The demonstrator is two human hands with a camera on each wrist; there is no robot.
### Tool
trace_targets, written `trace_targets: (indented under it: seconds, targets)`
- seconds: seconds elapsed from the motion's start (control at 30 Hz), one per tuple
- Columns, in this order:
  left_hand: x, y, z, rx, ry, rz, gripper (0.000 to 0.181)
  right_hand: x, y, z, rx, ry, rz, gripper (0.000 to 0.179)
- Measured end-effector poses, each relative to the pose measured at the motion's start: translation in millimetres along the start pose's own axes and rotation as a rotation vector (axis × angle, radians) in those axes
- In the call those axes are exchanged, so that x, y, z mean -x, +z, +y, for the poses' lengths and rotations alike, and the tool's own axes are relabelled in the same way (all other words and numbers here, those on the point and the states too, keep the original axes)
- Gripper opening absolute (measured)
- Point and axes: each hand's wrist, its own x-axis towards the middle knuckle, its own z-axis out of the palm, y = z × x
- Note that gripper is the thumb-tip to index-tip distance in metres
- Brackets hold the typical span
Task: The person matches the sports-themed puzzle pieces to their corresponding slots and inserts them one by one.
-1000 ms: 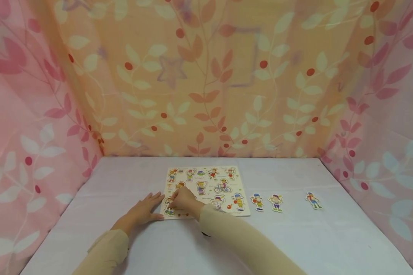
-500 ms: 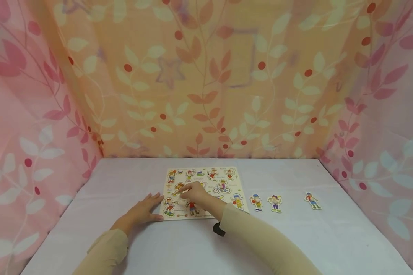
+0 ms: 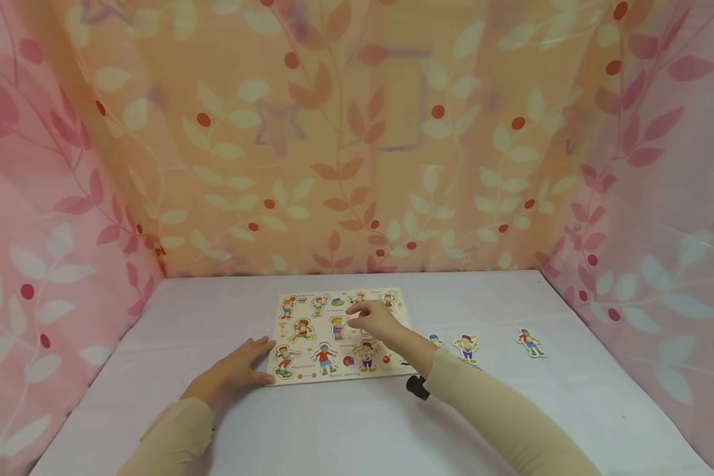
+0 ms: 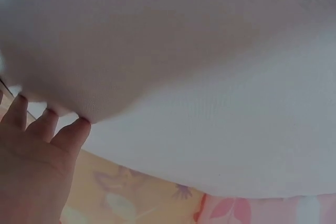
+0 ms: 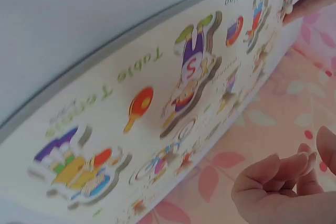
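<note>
A pale wooden puzzle board (image 3: 309, 382) with printed sports figures lies on the table. My left hand (image 3: 240, 365) rests at its left edge, fingers extended, thumb by the near corner. In the left wrist view, the left hand's fingertips (image 4: 79, 124) touch the white cloth and the board's edge. My right hand (image 3: 377, 320) hovers over the board's right half, fingers loosely bent, thumb apart from the fingertips, nothing between them. The right wrist view shows this right hand (image 5: 283, 192) beside cut-out recesses, among them a table tennis player (image 5: 79, 171) and a baseball player (image 5: 191, 72).
Right of the board lie loose figure pieces: a baseball player (image 3: 467, 348), a figure in red and blue (image 3: 531, 344), and a blue-capped one (image 3: 435, 339) partly behind my right arm. White cloth (image 3: 333, 430) covers the table; leaf-patterned curtains (image 3: 345, 132) enclose the back and sides.
My right hand has lifted off the skateboard figure at the board's lower left and moved right across the board. The left hand stays at the edge. The head view has turned slightly right.
</note>
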Motion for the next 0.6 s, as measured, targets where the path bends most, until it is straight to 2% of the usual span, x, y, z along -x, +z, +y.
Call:
trace_targets:
  seconds: [0.27, 0.6]
  targets:
    - [0.9, 3.4, 0.1, -0.016, -0.02, 0.012, 0.087, 7.9, -32.9, -3.5, 0.008, 0.014, 0.034, 0.028]
    - [-2.3, 6.0, -5.9, -0.019, -0.005, 0.016, 0.089, 24.0, -78.1, 2.6, 0.062, 0.019, 0.063, 0.029]
